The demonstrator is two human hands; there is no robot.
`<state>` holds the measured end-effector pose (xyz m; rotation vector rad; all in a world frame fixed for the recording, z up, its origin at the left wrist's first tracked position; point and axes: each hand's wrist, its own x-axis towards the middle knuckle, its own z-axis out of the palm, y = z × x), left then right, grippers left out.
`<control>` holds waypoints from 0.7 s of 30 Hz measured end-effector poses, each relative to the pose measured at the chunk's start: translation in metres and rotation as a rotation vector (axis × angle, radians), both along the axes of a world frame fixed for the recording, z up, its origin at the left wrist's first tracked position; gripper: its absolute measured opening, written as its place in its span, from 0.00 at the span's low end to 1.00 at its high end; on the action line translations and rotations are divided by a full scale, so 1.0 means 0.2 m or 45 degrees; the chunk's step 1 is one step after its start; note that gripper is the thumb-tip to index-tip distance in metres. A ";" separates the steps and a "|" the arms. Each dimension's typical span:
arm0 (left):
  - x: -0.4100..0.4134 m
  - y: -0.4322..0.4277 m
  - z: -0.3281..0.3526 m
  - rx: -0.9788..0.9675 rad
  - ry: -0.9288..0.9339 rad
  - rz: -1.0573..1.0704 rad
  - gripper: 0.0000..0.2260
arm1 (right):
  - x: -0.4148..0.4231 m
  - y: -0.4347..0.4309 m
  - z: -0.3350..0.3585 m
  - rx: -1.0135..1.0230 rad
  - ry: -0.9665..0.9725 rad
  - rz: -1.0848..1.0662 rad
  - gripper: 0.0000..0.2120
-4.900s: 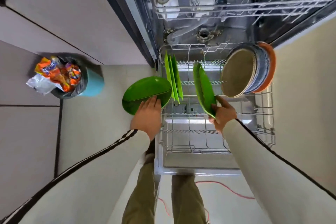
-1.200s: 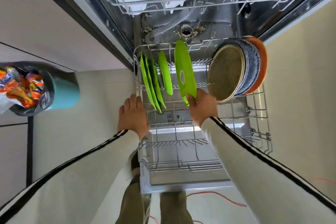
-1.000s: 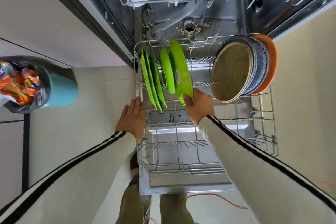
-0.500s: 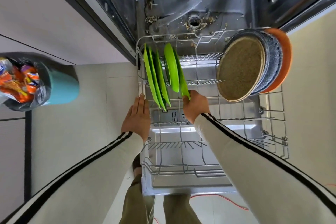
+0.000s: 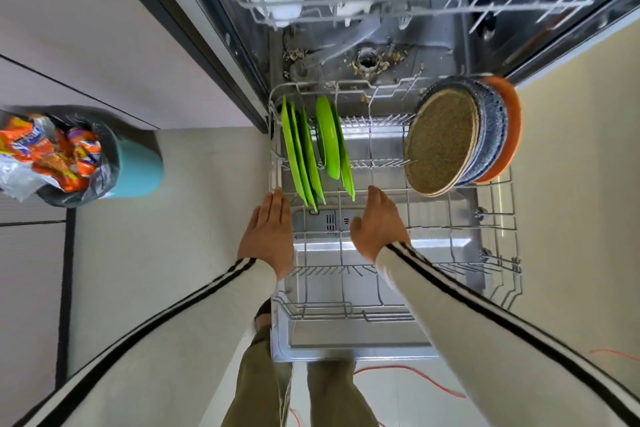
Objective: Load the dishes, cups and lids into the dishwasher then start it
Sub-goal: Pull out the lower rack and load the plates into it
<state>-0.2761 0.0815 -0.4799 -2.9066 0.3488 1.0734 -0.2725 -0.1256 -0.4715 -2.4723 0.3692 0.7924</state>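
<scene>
Now, both hands empty above lower rack (image 5: 498, 218); wrapper (image 5: 31, 146) lettering unreadable.

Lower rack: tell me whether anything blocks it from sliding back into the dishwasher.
Nothing visible blocks the lower rack. The tub floor behind it holds only scattered food debris. The left hand rests at its left rim; the right hand hovers open above it.

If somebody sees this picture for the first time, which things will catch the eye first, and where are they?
The bright green plates stand on edge at the left of the pulled-out lower rack, with both hands, left hand and right hand, open and empty just before them. At the rack's right lean large round dishes, the rearmost orange. On the floor at far left, a teal bin overflows with orange wrappers.
</scene>
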 end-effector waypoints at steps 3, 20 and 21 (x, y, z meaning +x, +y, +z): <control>-0.07 -0.03 0.20 -0.015 0.016 0.021 0.40 | -0.13 -0.01 0.18 -0.074 -0.004 0.237 0.33; -0.77 0.42 1.78 -0.094 -0.290 0.189 0.33 | -0.71 0.58 1.70 -0.176 -0.246 0.844 0.28; -0.79 0.50 1.83 -0.093 -0.302 0.253 0.33 | -0.71 0.65 1.74 -0.167 -0.261 0.876 0.28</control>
